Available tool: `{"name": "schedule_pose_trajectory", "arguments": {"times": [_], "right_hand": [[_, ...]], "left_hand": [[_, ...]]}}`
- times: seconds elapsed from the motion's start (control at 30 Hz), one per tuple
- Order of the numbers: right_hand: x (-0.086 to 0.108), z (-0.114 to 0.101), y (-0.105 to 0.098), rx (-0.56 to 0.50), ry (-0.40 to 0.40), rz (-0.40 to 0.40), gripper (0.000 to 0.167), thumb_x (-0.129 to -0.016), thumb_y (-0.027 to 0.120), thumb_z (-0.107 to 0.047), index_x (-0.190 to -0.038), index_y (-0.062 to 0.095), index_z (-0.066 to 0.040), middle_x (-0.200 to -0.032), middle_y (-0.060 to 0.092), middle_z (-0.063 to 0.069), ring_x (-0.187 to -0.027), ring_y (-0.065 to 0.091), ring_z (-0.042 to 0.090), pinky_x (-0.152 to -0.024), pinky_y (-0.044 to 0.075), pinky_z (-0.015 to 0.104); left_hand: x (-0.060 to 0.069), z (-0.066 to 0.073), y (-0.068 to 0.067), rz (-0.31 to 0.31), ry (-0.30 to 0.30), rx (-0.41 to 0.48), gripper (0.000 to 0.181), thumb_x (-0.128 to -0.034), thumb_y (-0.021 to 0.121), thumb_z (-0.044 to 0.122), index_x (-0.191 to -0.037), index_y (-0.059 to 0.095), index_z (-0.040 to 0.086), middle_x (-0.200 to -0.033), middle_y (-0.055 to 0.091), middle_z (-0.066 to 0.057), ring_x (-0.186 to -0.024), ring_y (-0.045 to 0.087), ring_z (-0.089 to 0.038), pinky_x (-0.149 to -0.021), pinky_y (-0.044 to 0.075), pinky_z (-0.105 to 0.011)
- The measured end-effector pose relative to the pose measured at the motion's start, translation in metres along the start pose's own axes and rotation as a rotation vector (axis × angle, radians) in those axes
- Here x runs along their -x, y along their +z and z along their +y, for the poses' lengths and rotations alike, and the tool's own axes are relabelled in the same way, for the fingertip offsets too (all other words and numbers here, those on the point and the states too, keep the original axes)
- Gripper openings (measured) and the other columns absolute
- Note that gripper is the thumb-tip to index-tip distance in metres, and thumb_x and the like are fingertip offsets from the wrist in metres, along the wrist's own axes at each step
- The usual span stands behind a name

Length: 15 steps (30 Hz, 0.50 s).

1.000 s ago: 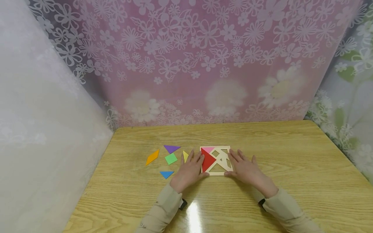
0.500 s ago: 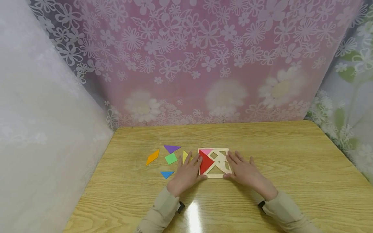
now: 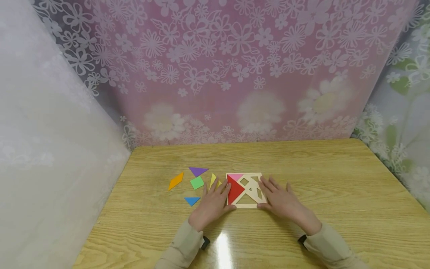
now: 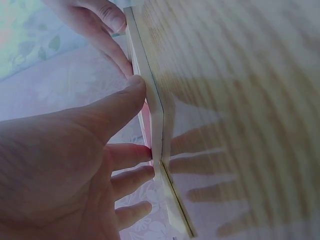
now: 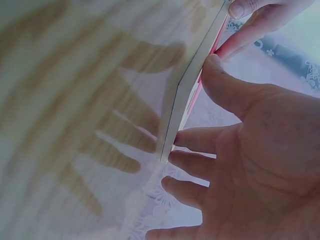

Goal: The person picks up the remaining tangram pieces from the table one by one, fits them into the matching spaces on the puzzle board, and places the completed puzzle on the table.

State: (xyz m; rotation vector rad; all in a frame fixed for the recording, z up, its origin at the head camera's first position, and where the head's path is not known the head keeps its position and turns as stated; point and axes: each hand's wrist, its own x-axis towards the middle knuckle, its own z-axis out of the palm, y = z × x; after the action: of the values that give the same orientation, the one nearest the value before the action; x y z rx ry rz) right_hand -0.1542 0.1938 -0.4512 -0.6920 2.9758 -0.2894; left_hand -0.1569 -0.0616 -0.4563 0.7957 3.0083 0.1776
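Note:
A pale wooden tangram board point(image 3: 249, 206) lies flat on the table between my two hands. In its left side sit a red triangle point(image 3: 235, 189) and a pink piece point(image 3: 234, 177); the other cut-outs show bare. My left hand point(image 3: 209, 206) touches the board's left edge, fingers straight and spread, thumb at the near left corner. At the right edge my right hand point(image 3: 281, 200) rests likewise, its thumb on the near right corner. Both wrist views show the left thumb point(image 4: 131, 95) and right thumb point(image 5: 217, 75) against the board's side. A yellow piece point(image 3: 213, 180) is partly hidden behind my left fingers.
Left of the board lie a purple triangle point(image 3: 198, 171), a green square point(image 3: 197, 182), an orange parallelogram point(image 3: 176, 181) and a blue triangle point(image 3: 192, 201). The wood-grain table point(image 3: 336, 179) ends at a pink floral curtain point(image 3: 215, 93) at the back.
The board has slid toward me and slightly left, with both hands moving along at its edges. The loose pieces on the left stay where they were.

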Motion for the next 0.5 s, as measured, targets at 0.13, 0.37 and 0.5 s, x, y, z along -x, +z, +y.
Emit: {"name": "schedule_pose_trajectory", "arguments": {"times": [0.13, 0.37, 0.5], "right_hand": [[0.002, -0.0025, -0.0006, -0.028, 0.008, -0.011, 0.078, -0.094, 0.067, -0.047, -0.152, 0.043, 0.001, -0.161, 0.034, 0.02, -0.145, 0.034, 0.046, -0.101, 0.026, 0.082], [0.0038, -0.0033, -0.0012, -0.045, 0.014, -0.026, 0.082, -0.094, 0.067, -0.048, -0.154, 0.039, 0.0, -0.162, 0.031, 0.021, -0.145, 0.033, 0.046, -0.1, 0.026, 0.082], [0.0046, -0.0039, -0.0027, -0.064, 0.016, -0.03, 0.078, -0.096, 0.065, -0.046, -0.154, 0.04, 0.0, -0.162, 0.031, 0.021, -0.145, 0.033, 0.047, -0.099, 0.026, 0.083]], "left_hand": [[0.0021, -0.0001, 0.0003, 0.014, 0.005, 0.01, 0.073, -0.0953, 0.065, 0.05, -0.151, 0.047, 0.006, -0.158, 0.042, -0.01, -0.149, 0.031, -0.039, -0.114, 0.027, -0.068], [0.0034, -0.0006, 0.0042, 0.01, -0.001, 0.037, 0.074, -0.0962, 0.063, 0.051, -0.152, 0.045, 0.006, -0.16, 0.04, -0.011, -0.15, 0.028, -0.038, -0.115, 0.024, -0.069], [0.0039, -0.001, 0.0059, 0.006, -0.006, 0.062, 0.074, -0.0963, 0.063, 0.05, -0.152, 0.045, 0.005, -0.161, 0.038, -0.011, -0.151, 0.027, -0.038, -0.115, 0.022, -0.069]]}}
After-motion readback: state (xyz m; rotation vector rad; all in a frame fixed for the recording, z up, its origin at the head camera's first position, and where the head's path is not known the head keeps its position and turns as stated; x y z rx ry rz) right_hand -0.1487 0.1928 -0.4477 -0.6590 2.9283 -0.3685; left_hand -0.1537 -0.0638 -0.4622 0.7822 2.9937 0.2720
